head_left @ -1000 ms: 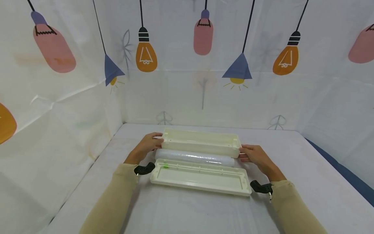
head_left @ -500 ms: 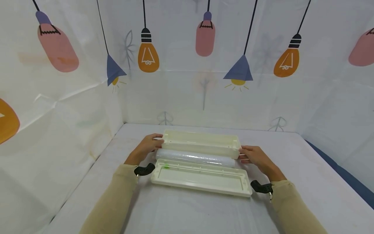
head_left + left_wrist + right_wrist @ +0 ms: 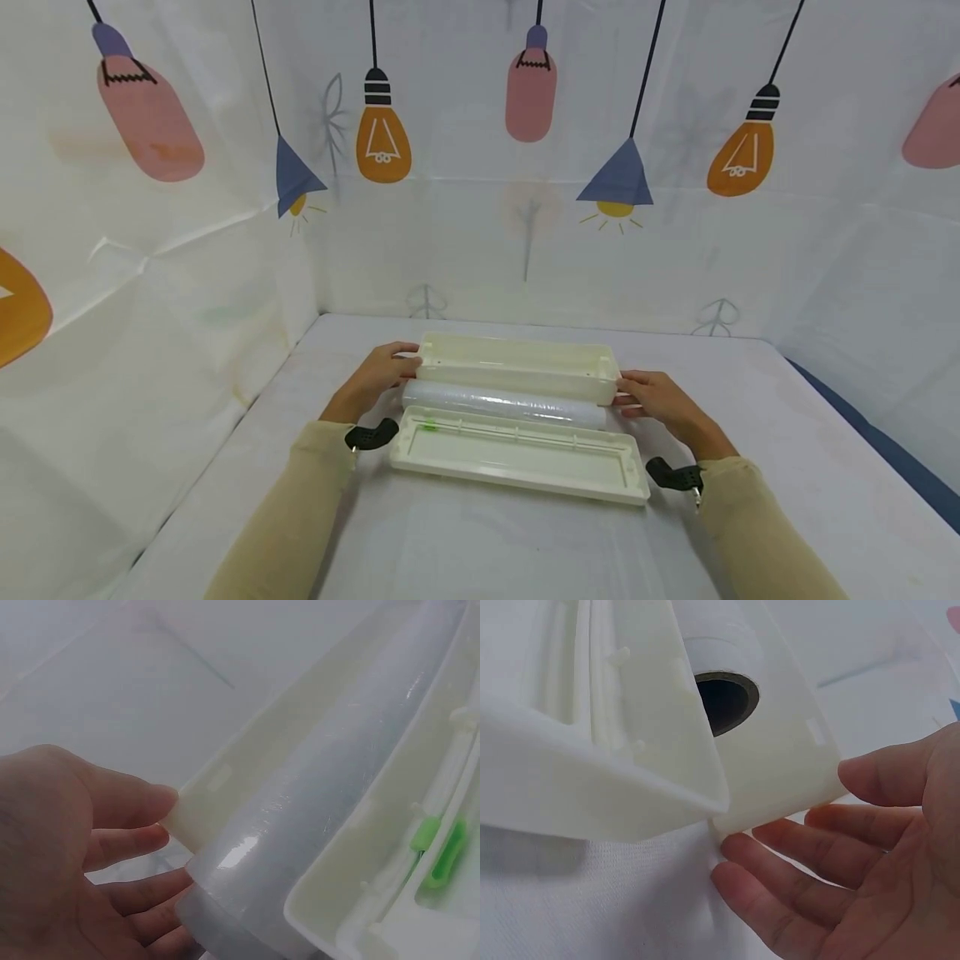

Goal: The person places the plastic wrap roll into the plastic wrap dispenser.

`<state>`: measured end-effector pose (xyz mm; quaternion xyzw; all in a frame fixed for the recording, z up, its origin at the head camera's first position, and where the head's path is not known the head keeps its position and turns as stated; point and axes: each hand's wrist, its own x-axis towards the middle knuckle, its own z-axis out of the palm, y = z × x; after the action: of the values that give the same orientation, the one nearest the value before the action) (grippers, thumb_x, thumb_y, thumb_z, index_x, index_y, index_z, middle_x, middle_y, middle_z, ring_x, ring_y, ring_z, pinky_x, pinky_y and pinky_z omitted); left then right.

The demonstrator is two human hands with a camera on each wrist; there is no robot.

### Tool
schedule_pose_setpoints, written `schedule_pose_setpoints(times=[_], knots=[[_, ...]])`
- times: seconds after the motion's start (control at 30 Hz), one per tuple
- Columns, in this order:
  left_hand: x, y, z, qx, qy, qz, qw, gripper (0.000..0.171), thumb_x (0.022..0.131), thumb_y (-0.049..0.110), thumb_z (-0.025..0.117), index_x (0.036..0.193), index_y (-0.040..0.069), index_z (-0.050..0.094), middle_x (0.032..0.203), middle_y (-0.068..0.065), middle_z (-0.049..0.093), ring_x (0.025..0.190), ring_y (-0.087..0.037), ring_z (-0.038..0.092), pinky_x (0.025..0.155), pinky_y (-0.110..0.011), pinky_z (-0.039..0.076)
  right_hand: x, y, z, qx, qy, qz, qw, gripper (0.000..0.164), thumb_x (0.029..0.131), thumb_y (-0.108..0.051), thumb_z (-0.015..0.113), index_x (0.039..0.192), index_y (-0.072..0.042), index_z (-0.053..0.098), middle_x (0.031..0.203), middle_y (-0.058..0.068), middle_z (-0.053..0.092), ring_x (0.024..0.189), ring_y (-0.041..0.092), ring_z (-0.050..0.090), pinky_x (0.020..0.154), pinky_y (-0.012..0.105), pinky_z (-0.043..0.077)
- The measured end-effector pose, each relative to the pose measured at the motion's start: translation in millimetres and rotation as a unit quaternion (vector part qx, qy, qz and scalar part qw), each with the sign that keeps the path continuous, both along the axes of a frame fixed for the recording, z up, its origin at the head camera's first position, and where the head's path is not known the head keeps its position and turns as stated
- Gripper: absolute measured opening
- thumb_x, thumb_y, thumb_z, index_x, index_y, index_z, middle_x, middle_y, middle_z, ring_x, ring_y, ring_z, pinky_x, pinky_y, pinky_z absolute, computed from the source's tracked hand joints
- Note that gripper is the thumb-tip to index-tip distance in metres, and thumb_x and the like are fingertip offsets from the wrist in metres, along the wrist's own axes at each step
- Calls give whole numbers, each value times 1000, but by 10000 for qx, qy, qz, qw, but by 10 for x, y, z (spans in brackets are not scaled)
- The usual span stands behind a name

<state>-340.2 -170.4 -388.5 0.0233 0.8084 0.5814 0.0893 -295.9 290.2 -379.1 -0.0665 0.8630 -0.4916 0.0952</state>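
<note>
A long cream plastic dispenser box [image 3: 517,379] lies hollow side up on the table. My left hand [image 3: 377,377] holds its left end, the thumb and index finger at the corner in the left wrist view. At its right end my right hand [image 3: 662,406] grips the edge, thumb above and fingertips low along the side. In front of the box lies a shiny roll of cling film [image 3: 502,404], its hollow cardboard core [image 3: 731,703] showing in the right wrist view. Nearest me is the matching lid [image 3: 517,467], inner side up, with a green slide cutter [image 3: 425,834] on its rail.
A white cloth covers the table [image 3: 465,542]. Behind it hangs a white curtain [image 3: 465,233] printed with lamps, and another sheet [image 3: 150,333] stands along the left edge. A dark blue strip [image 3: 877,437] runs beyond the table's right edge.
</note>
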Motion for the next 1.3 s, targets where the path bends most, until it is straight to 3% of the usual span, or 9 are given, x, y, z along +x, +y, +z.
schedule_pose_setpoints(times=[0.47,0.77,0.93,1.13,1.3], knots=[[60,-28,-27,54,8,-35,10000,52,102,27,59,149,8,46,134,-18,59,120,-32,57,107,-50,41,22,7,-10,-76,11,20,10000,51,109,-21,46,148,11,39,136,29,56,121,41,59,95,47,53],[82,-43,-42,-151,79,-29,9999,53,102,31,59,147,6,48,134,-17,60,118,-30,58,103,-45,45,69,26,-22,-51,-65,-12,10000,56,108,-26,48,151,8,35,145,29,48,123,40,57,97,48,52],[136,-70,-30,-208,174,5,9996,52,102,28,58,147,3,47,134,-18,61,120,-30,59,104,-45,45,121,50,-4,-121,-24,-41,9999,56,107,-26,50,149,10,37,142,30,50,122,42,57,95,47,52],[227,-111,-34,-455,210,87,9987,51,102,30,59,146,5,49,146,-17,51,125,-31,56,104,-44,46,203,76,33,65,-75,-33,9999,53,107,-30,51,141,11,47,136,29,56,120,41,60,94,46,54],[327,-137,-36,-483,336,42,9983,48,103,27,57,144,1,50,144,-20,51,126,-32,55,101,-43,49,269,91,65,126,-166,167,9996,53,106,-34,53,135,10,54,134,25,59,121,39,60,94,46,53]])
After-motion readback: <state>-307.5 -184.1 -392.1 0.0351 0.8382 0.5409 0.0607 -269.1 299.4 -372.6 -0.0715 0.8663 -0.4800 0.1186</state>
